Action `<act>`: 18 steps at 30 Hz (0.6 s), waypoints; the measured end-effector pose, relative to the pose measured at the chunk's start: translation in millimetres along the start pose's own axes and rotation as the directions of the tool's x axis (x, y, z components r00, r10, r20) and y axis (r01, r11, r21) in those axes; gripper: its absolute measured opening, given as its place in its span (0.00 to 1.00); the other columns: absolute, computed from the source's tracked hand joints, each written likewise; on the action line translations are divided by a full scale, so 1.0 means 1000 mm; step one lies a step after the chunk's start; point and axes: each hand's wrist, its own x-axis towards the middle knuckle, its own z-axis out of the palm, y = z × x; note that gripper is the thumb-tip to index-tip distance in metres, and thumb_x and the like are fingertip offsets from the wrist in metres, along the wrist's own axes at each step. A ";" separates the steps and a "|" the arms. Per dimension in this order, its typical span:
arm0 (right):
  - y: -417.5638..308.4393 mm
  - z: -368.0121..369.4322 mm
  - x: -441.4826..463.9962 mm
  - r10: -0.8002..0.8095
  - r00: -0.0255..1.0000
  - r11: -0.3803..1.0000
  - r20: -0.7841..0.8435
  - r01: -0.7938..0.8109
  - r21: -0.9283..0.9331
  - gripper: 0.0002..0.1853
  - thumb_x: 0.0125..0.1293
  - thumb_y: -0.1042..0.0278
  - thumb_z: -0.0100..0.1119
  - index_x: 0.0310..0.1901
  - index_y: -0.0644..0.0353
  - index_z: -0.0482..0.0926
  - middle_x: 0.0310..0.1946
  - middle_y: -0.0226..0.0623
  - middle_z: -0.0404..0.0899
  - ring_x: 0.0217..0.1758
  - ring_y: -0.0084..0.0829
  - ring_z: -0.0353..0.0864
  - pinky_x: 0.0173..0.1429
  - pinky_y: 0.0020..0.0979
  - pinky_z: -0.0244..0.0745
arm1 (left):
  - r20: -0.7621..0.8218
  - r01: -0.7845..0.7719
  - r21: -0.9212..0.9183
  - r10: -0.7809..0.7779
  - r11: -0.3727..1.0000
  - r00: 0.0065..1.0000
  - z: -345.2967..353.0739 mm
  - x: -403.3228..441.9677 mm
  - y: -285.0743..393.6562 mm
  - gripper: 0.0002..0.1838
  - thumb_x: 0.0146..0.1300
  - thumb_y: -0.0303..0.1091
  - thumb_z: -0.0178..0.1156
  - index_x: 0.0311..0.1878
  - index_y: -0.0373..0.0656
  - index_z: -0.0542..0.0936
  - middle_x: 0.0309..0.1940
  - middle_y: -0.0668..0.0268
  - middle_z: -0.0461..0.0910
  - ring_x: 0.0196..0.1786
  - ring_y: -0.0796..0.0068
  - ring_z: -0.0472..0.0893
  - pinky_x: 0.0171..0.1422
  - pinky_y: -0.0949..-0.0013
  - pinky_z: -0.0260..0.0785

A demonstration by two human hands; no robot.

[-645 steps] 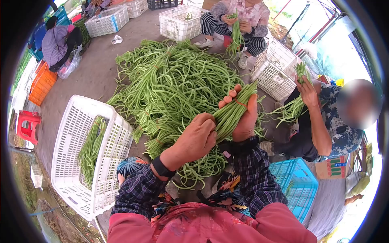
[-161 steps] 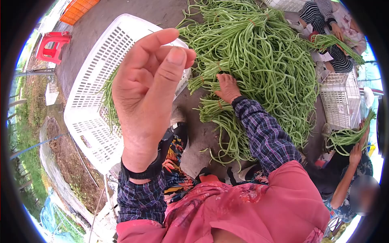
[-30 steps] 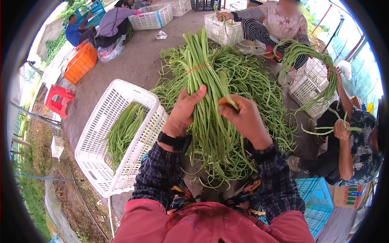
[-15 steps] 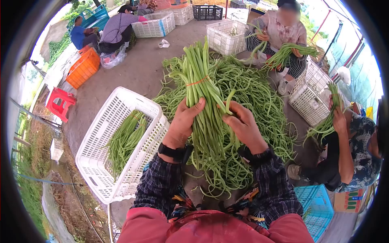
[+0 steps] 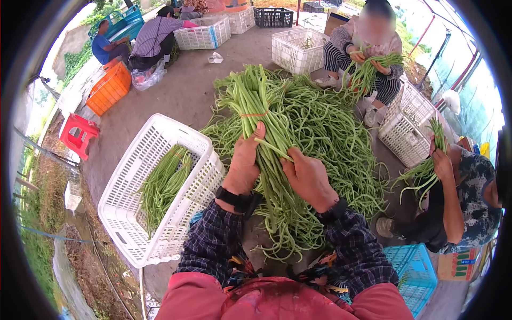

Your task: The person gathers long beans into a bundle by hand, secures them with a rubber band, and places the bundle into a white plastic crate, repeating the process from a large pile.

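Note:
My left hand (image 5: 244, 162) is wrapped round a bundle of long green beans (image 5: 249, 97), its thumb across the front just below a red band. My right hand (image 5: 308, 177) pinches a single bean (image 5: 274, 148), which lies slantwise across the bundle with its tip by my left thumb. The bundle hangs upright above a large heap of loose long beans (image 5: 341, 144) on the ground. To the left, a white slatted crate (image 5: 184, 205) holds more long beans (image 5: 166, 184).
A person (image 5: 373, 42) with beans crouches beyond the heap; another person (image 5: 469, 181) sits at the right. White crates (image 5: 408, 125), a blue crate (image 5: 416, 277), an orange crate (image 5: 109, 88) and a red stool (image 5: 79, 134) stand around. Two people sit farther back left.
The banded bundle has come down a little in my left hand. The bean in my right hand has swung from pointing up to lying across the bundle. The person beyond the heap has brought both hands together.

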 end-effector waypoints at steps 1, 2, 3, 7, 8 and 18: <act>0.001 -0.001 -0.003 0.001 1.000 1.000 0.005 -0.001 -0.004 0.09 0.63 0.64 0.53 0.35 0.62 0.68 0.15 0.46 0.72 0.21 0.50 0.74 0.25 0.45 0.66 | -0.009 -0.020 0.020 0.021 1.000 1.000 0.002 0.001 -0.001 0.18 0.63 0.42 0.59 0.50 0.39 0.73 0.39 0.65 0.79 0.38 0.71 0.80 0.43 0.68 0.74; 0.003 -0.003 -0.007 0.002 1.000 1.000 0.017 -0.002 -0.006 0.09 0.63 0.64 0.53 0.34 0.61 0.68 0.15 0.46 0.72 0.21 0.49 0.74 0.25 0.45 0.66 | -0.010 -0.019 0.013 0.019 1.000 1.000 0.004 0.000 0.000 0.18 0.63 0.42 0.59 0.50 0.39 0.73 0.39 0.65 0.79 0.38 0.71 0.80 0.43 0.68 0.74; 0.005 -0.004 -0.012 0.007 1.000 1.000 0.025 -0.006 -0.009 0.09 0.63 0.64 0.53 0.34 0.61 0.68 0.15 0.46 0.71 0.21 0.49 0.74 0.25 0.45 0.66 | -0.002 -0.014 -0.004 0.014 1.000 1.000 0.006 -0.002 0.001 0.19 0.64 0.42 0.58 0.51 0.39 0.73 0.39 0.64 0.79 0.38 0.70 0.80 0.44 0.67 0.74; 0.008 -0.005 -0.030 0.041 0.998 0.999 0.039 -0.041 0.004 0.10 0.63 0.64 0.53 0.33 0.61 0.68 0.14 0.46 0.71 0.21 0.50 0.74 0.25 0.45 0.66 | 0.049 0.032 -0.051 -0.029 0.998 0.998 0.006 -0.002 -0.001 0.20 0.64 0.42 0.57 0.54 0.39 0.71 0.41 0.63 0.78 0.41 0.70 0.80 0.46 0.66 0.75; 0.008 -0.007 -0.033 0.034 0.999 0.999 0.035 -0.034 0.003 0.10 0.63 0.64 0.53 0.32 0.61 0.68 0.14 0.46 0.71 0.21 0.49 0.74 0.25 0.45 0.66 | 0.073 0.035 -0.054 -0.031 0.998 0.997 0.006 -0.001 -0.003 0.20 0.64 0.42 0.57 0.54 0.40 0.71 0.42 0.63 0.78 0.41 0.70 0.79 0.46 0.65 0.75; 0.038 -0.022 -0.106 0.335 0.814 0.811 0.475 -0.506 0.295 0.06 0.65 0.65 0.51 0.34 0.57 0.69 0.16 0.34 0.69 0.19 0.30 0.71 0.23 0.34 0.65 | 0.025 -0.056 -0.147 0.061 0.988 0.998 -0.017 0.012 0.032 0.23 0.64 0.47 0.56 0.54 0.40 0.72 0.46 0.60 0.78 0.47 0.65 0.79 0.53 0.61 0.73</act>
